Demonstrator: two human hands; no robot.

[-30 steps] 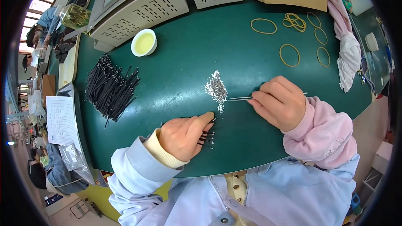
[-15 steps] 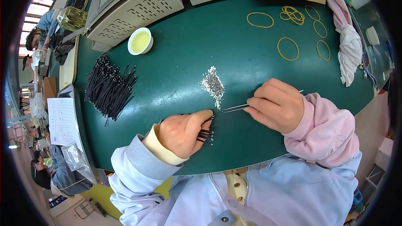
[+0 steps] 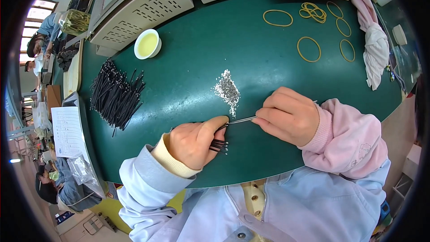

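Note:
Several thin black wires [image 3: 219, 146] are bunched in my left hand [image 3: 192, 143], their ends poking out past the fingers. My right hand [image 3: 288, 116] pinches metal tweezers [image 3: 244, 119], whose tips meet the end of one wire beside my left thumb. Just beyond them lies a small heap of tiny white and grey pieces [image 3: 227, 90]. Whether the tweezer tips grip a piece is too small to make out. Off to the left is a large pile of loose black wires [image 3: 117, 93].
A white cup of yellowish liquid [image 3: 148, 45] stands near a vented metal box [image 3: 143, 13]. Yellow rubber bands [image 3: 312, 13] lie at the far right, near a cloth [image 3: 375, 51]. A paper sheet [image 3: 68, 131] rests at the left edge. Other people sit farther left.
My right hand has moved slightly left, bringing the tweezer tips from short of the wire to its end. The tweezer arms look closer together. My left hand has barely moved.

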